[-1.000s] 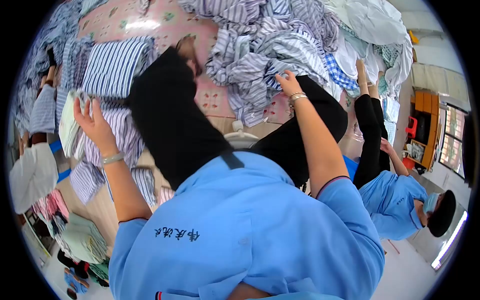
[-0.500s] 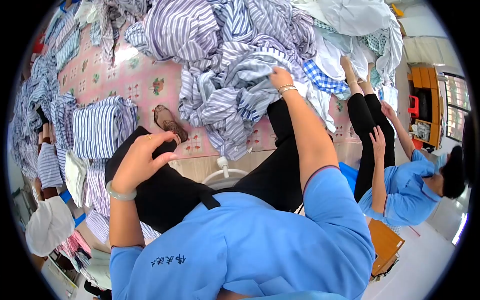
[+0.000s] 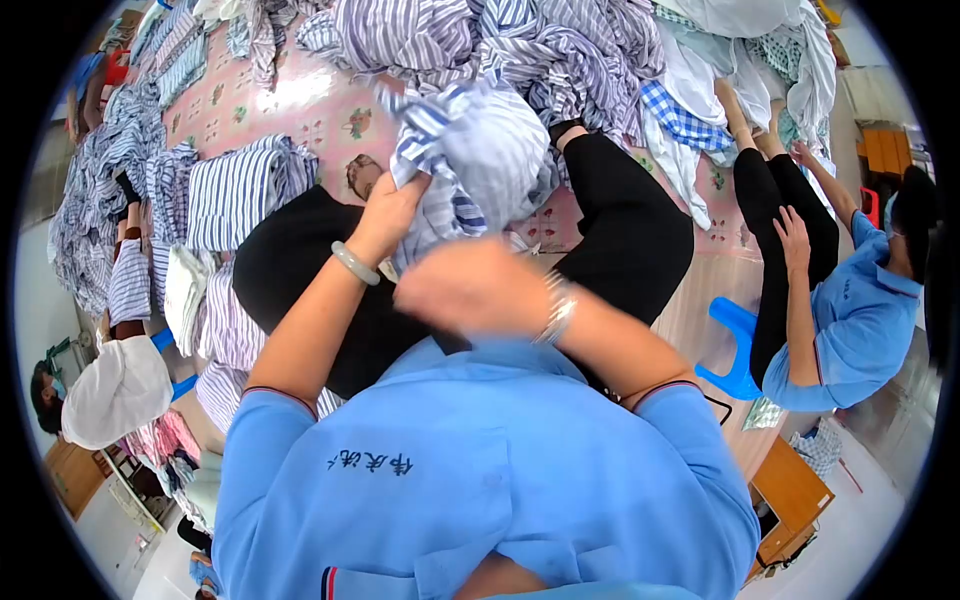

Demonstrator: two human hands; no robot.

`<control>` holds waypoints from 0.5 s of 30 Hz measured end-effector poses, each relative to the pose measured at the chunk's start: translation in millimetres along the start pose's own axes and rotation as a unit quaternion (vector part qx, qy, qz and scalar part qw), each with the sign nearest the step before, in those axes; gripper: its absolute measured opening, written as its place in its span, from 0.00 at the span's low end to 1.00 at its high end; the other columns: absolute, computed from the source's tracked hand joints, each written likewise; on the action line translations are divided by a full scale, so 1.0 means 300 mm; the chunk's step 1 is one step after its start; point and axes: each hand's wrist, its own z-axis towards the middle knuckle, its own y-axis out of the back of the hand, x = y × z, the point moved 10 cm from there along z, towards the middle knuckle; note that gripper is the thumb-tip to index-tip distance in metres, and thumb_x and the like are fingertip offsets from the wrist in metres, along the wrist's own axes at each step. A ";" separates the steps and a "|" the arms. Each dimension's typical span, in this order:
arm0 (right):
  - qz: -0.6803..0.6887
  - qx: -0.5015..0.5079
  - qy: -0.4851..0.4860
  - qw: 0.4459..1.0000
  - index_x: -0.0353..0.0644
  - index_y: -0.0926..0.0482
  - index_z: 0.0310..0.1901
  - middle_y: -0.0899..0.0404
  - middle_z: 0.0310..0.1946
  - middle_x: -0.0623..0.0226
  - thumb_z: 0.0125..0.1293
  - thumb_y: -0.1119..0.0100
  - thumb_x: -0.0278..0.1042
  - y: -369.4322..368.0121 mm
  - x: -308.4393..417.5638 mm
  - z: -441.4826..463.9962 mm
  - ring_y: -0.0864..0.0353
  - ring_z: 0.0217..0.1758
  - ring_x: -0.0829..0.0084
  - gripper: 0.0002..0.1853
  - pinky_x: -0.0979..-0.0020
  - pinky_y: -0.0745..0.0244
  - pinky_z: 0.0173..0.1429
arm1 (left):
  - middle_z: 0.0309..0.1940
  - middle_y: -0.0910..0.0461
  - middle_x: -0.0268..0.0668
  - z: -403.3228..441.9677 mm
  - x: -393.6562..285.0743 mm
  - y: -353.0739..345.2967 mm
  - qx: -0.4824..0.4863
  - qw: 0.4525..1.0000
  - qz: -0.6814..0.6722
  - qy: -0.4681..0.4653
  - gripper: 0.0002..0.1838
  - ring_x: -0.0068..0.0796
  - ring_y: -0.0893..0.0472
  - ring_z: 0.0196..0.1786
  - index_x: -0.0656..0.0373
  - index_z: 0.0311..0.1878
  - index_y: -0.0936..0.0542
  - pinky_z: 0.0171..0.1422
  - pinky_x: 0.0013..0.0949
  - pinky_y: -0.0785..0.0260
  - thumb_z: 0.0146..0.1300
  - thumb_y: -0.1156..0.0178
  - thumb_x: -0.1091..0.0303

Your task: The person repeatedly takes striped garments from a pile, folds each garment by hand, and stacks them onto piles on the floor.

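My left hand (image 3: 392, 212), with a pale bangle at its wrist, grips the edge of a blue-and-white striped cloth (image 3: 490, 150). The bunched cloth hangs in front of me, between my knees, partly smeared by motion. My right hand (image 3: 478, 285), wearing bracelets, is close to my waist, just below the cloth. It is blurred, and its fingers cannot be made out. Beyond the cloth lies a large heap of crumpled striped cloths (image 3: 560, 50).
A folded striped stack (image 3: 240, 195) lies left of my knee, with white cloth (image 3: 187, 300) below it. A blue-checked cloth (image 3: 680, 118) is among whites at right. A co-worker (image 3: 845, 310) sits right, near a blue stool (image 3: 738, 345); another person (image 3: 115, 390) sits left.
The striped cloth has been lifted out of the heap towards me. My left hand has moved from above my knee onto the cloth; my right hand has come back from the heap to my waist.
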 end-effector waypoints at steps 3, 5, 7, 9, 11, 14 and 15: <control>0.025 -0.268 -0.157 0.950 0.37 0.23 0.41 0.21 0.40 0.66 0.62 0.48 0.26 0.372 -0.168 -0.107 0.23 0.38 0.75 0.08 0.75 0.28 0.43 | 0.44 0.23 0.35 -0.165 -0.140 -0.022 0.053 0.990 0.086 -0.097 0.13 0.23 0.28 0.49 0.64 0.49 0.25 0.56 0.28 0.38 0.62 0.52 0.74; 0.016 -0.364 -0.227 0.903 0.38 0.26 0.48 0.23 0.44 0.66 0.69 0.56 0.44 0.545 -0.225 -0.167 0.25 0.42 0.77 0.18 0.75 0.30 0.45 | 0.48 0.25 0.41 -0.353 -0.341 -0.098 0.088 0.924 0.192 -0.318 0.16 0.31 0.28 0.54 0.65 0.51 0.26 0.61 0.31 0.41 0.59 0.52 0.77; -0.084 -0.323 -0.251 0.909 0.36 0.27 0.50 0.23 0.45 0.63 0.69 0.59 0.52 0.615 -0.354 -0.215 0.24 0.44 0.75 0.25 0.71 0.29 0.47 | 0.53 0.29 0.48 -0.491 -0.395 -0.135 0.192 0.880 0.188 -0.393 0.19 0.44 0.30 0.59 0.66 0.52 0.27 0.64 0.35 0.44 0.57 0.48 0.71; -0.034 -0.214 -0.347 0.912 0.36 0.27 0.50 0.22 0.44 0.62 0.69 0.60 0.51 0.498 -0.466 -0.237 0.23 0.43 0.74 0.24 0.70 0.29 0.48 | 0.53 0.29 0.48 -0.529 -0.392 -0.135 0.174 0.890 0.138 -0.397 0.19 0.45 0.29 0.57 0.67 0.51 0.27 0.63 0.35 0.42 0.57 0.47 0.68; 0.079 -0.103 -0.421 0.898 0.36 0.26 0.49 0.22 0.43 0.62 0.69 0.60 0.50 0.295 -0.513 -0.282 0.23 0.43 0.73 0.24 0.70 0.28 0.48 | 0.50 0.28 0.47 -0.470 -0.305 -0.096 0.137 0.909 0.177 -0.351 0.19 0.39 0.28 0.55 0.67 0.53 0.29 0.61 0.34 0.40 0.60 0.50 0.67; 0.262 -0.071 -0.451 0.850 0.35 0.26 0.48 0.22 0.42 0.60 0.69 0.61 0.49 0.088 -0.502 -0.319 0.22 0.43 0.71 0.23 0.68 0.28 0.49 | 0.48 0.26 0.39 -0.384 -0.121 0.024 0.127 0.979 0.017 -0.161 0.18 0.30 0.29 0.55 0.66 0.54 0.31 0.60 0.32 0.39 0.62 0.49 0.68; 0.310 -0.094 -0.446 0.835 0.35 0.26 0.48 0.21 0.42 0.60 0.69 0.61 0.48 0.080 -0.505 -0.316 0.22 0.43 0.70 0.23 0.68 0.27 0.49 | 0.43 0.23 0.36 -0.370 -0.063 0.066 0.130 0.987 -0.037 -0.085 0.16 0.29 0.27 0.51 0.65 0.52 0.29 0.57 0.31 0.35 0.62 0.48 0.68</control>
